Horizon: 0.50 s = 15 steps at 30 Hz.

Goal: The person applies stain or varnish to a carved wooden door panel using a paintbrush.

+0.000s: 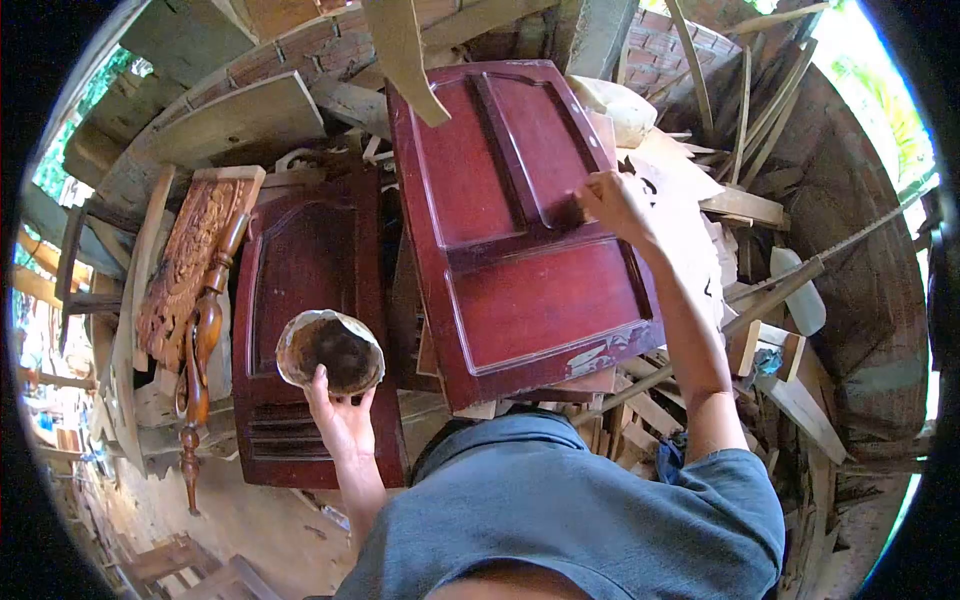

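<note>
My left hand [345, 425] grips a round, bowl-like container [287, 345] with a pale, crusted rim and dark contents; the thumb lies over its edge. A dark red panelled door [545, 300] lies tilted in front of me, with pale scuffs near its lower right corner. Over its right side, beside the middle rail, my right hand [620, 205] is closed with the fingers curled. Whatever is in those fingers is too small or hidden to make out.
A second red panel [300, 270] leans at the left. Beyond it stand a carved wooden panel [195, 260] and a turned post [205, 335]. Scrap wood [765, 130] and a white plastic jug [797, 292] are at the right. A curved board [403, 60] hangs down above the door.
</note>
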Each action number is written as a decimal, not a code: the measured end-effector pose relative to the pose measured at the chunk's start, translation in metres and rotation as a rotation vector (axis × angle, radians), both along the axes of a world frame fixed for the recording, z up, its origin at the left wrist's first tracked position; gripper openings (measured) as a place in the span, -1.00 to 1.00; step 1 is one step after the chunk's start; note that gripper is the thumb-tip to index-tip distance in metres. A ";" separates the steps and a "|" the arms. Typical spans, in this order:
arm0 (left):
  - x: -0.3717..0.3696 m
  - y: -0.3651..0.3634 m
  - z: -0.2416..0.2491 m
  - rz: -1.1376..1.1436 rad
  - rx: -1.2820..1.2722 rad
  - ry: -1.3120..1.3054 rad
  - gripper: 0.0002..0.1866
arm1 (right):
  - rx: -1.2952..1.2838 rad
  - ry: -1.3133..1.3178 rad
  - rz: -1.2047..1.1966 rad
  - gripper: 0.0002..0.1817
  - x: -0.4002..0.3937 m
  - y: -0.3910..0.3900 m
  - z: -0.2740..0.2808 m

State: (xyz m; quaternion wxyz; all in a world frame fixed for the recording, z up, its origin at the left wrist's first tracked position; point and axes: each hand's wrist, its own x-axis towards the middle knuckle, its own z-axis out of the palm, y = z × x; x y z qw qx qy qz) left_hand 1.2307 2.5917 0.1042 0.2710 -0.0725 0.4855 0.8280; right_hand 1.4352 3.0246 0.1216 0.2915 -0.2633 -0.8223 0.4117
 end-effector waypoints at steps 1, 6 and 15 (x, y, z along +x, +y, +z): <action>0.000 0.001 0.001 0.007 -0.014 0.003 -0.19 | 0.254 -0.320 -0.185 -0.65 -0.012 -0.035 0.035; 0.000 0.006 0.004 0.045 -0.005 -0.008 -0.19 | 0.169 -0.287 -0.046 -0.67 0.018 0.035 -0.014; -0.005 0.003 -0.013 -0.003 0.043 -0.053 -0.31 | -0.010 -0.298 0.081 -0.71 0.009 0.008 0.049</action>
